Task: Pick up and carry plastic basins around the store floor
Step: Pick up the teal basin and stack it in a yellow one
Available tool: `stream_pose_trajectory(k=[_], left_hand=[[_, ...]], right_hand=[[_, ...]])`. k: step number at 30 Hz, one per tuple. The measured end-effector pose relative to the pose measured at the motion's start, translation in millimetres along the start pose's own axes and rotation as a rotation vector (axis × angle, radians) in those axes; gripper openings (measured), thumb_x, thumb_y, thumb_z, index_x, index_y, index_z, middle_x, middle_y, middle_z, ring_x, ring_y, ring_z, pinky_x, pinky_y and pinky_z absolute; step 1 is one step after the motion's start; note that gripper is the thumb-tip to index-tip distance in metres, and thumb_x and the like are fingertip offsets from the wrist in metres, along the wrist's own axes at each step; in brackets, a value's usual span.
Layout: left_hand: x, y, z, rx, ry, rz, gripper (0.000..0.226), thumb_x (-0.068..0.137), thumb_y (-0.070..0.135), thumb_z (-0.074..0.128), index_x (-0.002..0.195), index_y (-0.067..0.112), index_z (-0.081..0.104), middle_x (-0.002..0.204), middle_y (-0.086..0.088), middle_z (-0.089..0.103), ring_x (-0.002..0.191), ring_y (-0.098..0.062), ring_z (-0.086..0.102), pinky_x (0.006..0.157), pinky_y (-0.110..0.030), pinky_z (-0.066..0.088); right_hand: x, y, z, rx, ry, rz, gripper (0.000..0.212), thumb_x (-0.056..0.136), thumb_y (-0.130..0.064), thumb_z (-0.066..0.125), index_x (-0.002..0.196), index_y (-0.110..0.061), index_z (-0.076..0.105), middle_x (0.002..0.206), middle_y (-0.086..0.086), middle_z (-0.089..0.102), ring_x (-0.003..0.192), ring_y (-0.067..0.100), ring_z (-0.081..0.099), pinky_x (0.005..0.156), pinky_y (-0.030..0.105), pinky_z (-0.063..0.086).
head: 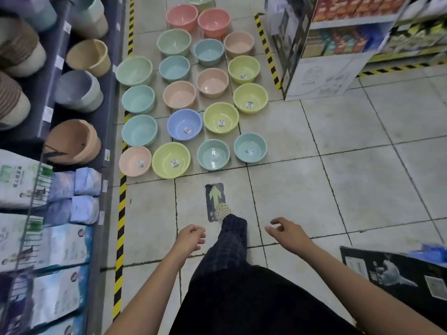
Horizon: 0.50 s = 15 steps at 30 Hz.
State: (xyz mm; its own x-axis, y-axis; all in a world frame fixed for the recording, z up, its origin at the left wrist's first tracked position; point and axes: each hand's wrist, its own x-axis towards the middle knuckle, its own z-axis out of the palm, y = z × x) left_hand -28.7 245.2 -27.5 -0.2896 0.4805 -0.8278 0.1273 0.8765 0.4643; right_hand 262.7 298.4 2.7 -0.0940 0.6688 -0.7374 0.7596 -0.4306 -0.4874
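Several pastel plastic basins stand in rows on the tiled floor ahead of me. The nearest row holds a pink basin [135, 161], a yellow-green basin [171, 160], a teal basin [213, 154] and another teal basin [250, 147]. Behind them sit a blue basin [184, 124] and more yellow, pink and green ones. My left hand [190, 237] hangs low with fingers loosely curled, holding nothing. My right hand [286, 231] is open with fingers spread, also holding nothing. Both hands are well short of the nearest basins.
A shelf unit [79, 97] on the left carries stacked basins and buckets above bagged goods. A cardboard display stand [321, 76] rises at the upper right. A dark box [396, 279] lies at the lower right. My leg [233, 240] steps over a floor arrow sticker [214, 194]. Yellow-black tape edges the aisle.
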Motion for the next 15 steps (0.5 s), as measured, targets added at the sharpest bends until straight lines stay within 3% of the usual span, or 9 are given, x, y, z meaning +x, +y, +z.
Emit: stream_pose_trajectory(k=[2,6,12,15], left_hand=[[22.2,29.7,-7.5,0.018,-0.006,0.001,0.022,0.099,0.023,0.050,0.111,0.009,0.062,0.108,-0.009,0.068,0.096,-0.021,0.067,0.081,-0.033,0.056],[66.6,104.2,-25.0,-0.002,-0.013,0.012,0.024,0.098,0.024,0.052,0.118,0.012,0.060,0.108,-0.007,0.067,0.095,-0.021,0.068,0.084,-0.036,0.056],[127.2,216.1,-36.6,0.018,-0.024,0.064,0.034,0.097,0.026,0.055,0.130,0.016,0.055,0.108,-0.004,0.066,0.092,-0.018,0.067,0.082,-0.035,0.055],[158.1,268.9,-30.3,0.081,-0.052,0.069,0.035,0.095,0.026,0.056,0.129,0.018,0.055,0.106,-0.004,0.065,0.094,-0.020,0.067,0.088,-0.038,0.054]], right_hand=[[24.2,-28.0,-21.0,-0.031,-0.013,-0.012,0.047,0.092,-0.049,0.056,0.129,-0.021,0.054,0.091,-0.006,0.064,0.085,0.013,0.061,0.074,0.026,0.045],[84.2,-74.0,-74.4,-0.087,0.004,0.017,0.058,0.090,-0.054,0.055,0.138,-0.023,0.045,0.106,-0.001,0.063,0.098,0.018,0.059,0.083,0.030,0.045],[166.0,-119.2,-159.7,-0.039,0.077,0.082,0.057,0.091,-0.052,0.056,0.137,-0.021,0.047,0.100,-0.001,0.063,0.101,0.022,0.061,0.092,0.037,0.047],[204.7,-131.4,-198.2,-0.043,0.073,0.103,0.056,0.091,-0.051,0.057,0.137,-0.021,0.047,0.098,-0.002,0.064,0.096,0.022,0.063,0.087,0.035,0.049]])
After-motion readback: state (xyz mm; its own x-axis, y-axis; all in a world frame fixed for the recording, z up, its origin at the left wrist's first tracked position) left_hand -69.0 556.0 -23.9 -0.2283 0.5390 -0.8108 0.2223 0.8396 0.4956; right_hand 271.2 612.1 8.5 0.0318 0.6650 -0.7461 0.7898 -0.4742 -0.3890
